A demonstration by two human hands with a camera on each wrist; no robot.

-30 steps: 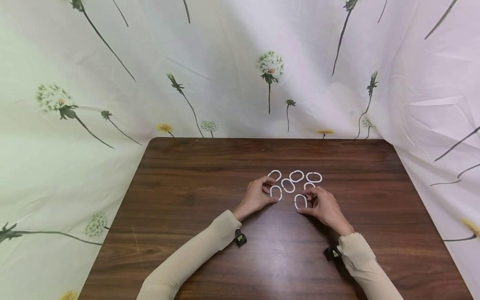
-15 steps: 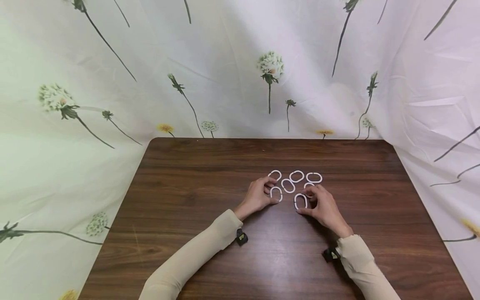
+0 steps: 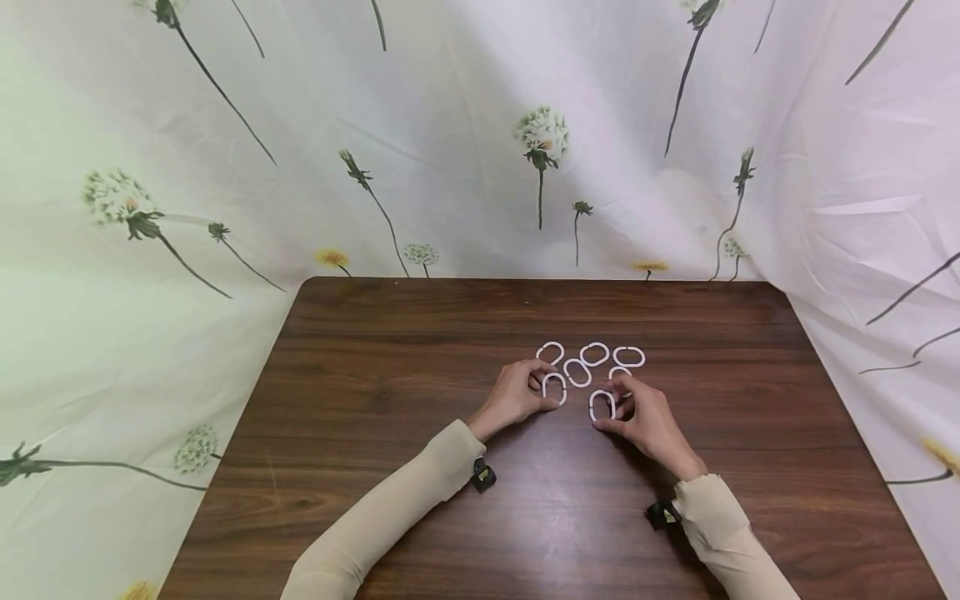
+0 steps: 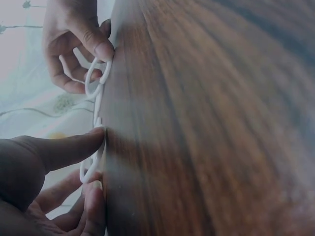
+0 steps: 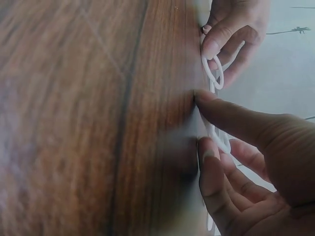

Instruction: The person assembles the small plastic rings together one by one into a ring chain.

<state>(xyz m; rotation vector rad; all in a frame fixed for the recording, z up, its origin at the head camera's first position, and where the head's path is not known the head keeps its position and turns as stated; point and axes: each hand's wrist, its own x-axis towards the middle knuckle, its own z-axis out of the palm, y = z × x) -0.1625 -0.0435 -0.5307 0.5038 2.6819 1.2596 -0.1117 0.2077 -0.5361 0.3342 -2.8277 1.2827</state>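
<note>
Close together on the table, my two hands each hold one white oval ring with a small gap in its loop. My left hand (image 3: 516, 393) grips the left ring (image 3: 565, 392) between thumb and fingers. Opposite it, my right hand (image 3: 654, 423) grips the right ring (image 3: 592, 406), thumb at the near end. In the left wrist view, the left ring (image 4: 83, 173) tilts up off the wood at my thumb. The right wrist view has my fingers partly hiding the right ring (image 5: 225, 145). A short space separates the two held rings.
Just beyond my hands lie several more white oval rings, among them a centre ring (image 3: 567, 370) and a far right ring (image 3: 629, 366). One ring (image 3: 619, 368) is partly covered by my right fingers. The dark wooden table (image 3: 420, 333) meets a flower-printed curtain (image 3: 465, 167) behind.
</note>
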